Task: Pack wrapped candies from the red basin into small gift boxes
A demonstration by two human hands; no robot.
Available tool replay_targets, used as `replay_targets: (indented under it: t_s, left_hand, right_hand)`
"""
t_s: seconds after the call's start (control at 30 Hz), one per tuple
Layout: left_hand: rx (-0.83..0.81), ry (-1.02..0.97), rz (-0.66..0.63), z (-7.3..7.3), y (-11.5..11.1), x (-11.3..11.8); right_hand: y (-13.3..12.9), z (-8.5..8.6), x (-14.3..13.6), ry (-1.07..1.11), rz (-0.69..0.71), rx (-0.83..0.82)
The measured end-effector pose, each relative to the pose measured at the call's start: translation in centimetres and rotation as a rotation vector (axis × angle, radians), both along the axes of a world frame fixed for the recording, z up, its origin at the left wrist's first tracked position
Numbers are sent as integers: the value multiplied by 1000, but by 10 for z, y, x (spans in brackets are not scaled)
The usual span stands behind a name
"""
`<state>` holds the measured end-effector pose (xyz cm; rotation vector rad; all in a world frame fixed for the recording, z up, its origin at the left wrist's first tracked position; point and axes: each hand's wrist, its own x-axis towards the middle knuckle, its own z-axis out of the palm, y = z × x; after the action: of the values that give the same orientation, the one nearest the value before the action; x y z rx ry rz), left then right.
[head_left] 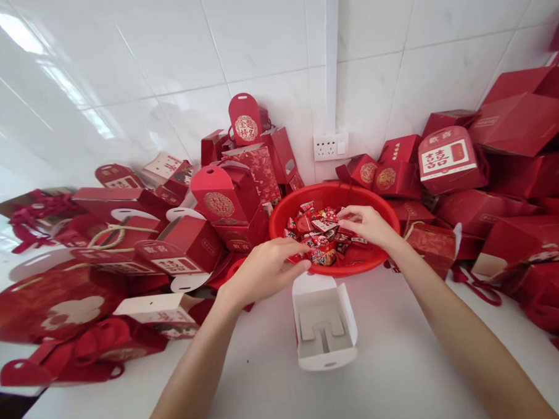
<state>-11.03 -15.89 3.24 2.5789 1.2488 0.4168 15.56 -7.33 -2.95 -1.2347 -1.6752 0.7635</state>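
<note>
Red boxes (226, 196) flanked the basket (325, 191) of wrapped sweets (324, 225) behind an open carton (322, 319), the left hand (273, 266) with thumb and fingers apart near the sweets, the right hand (366, 224) above them, its grip unclear.

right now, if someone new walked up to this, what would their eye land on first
Most likely the bright red basket of wrapped snacks near the middle, with the left hand over its near-left rim and the right hand over its right side. Next might be the open box, its pale inside showing, just in front. Red gift boxes are heaped on both sides.
</note>
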Motion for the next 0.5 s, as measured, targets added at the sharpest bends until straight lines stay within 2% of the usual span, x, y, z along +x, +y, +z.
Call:
replay_targets:
  t_s: [0.13,0.27,0.37,0.5]
  left_hand:
    - [-81,68,-8,-8,31,12]
    - [-246,310,-55,-7,59,32]
    - [-302,486,-1,-9,79,50]
    - [-373,559,70,-19,96,67]
  right_hand:
    - [2,-2,4,229,-59,-27]
    - [2,-1,6,407,-124,-83]
    - [1,1,7,464,-154,-78]
    - [0,4,8,522,-209,-58]
